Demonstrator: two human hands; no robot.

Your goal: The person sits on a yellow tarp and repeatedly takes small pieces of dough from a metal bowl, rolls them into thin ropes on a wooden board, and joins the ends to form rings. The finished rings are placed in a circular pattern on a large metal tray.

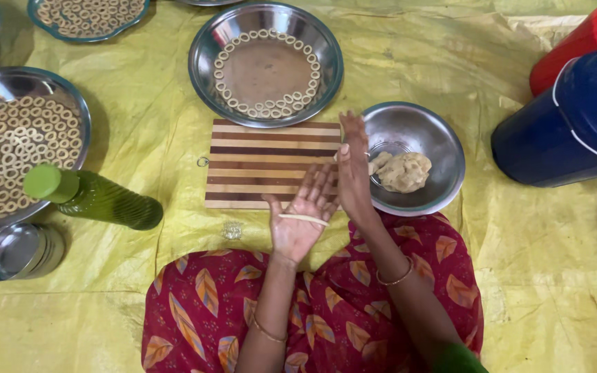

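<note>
My left hand (300,217) is palm up with fingers spread, and a thin rolled strip of dough (303,219) lies across the palm. My right hand (354,169) is held edge-on just above and to the right of it, fingers straight, holding nothing. Both hover over the near right corner of a striped wooden board (257,164). Just right of the board a steel bowl (443,145) holds a lump of dough (403,171). Beyond the board a steel plate (205,65) carries small dough rings (265,107) laid around its base.
A green bottle (98,197) lies left of the board, next to a small steel container (19,250). A large steel plate (77,110) full of rings sits far left, another ring-filled plate (88,15) at top. Blue (575,124) and red (589,38) tubs stand right. Yellow sheet (533,276) covers the floor.
</note>
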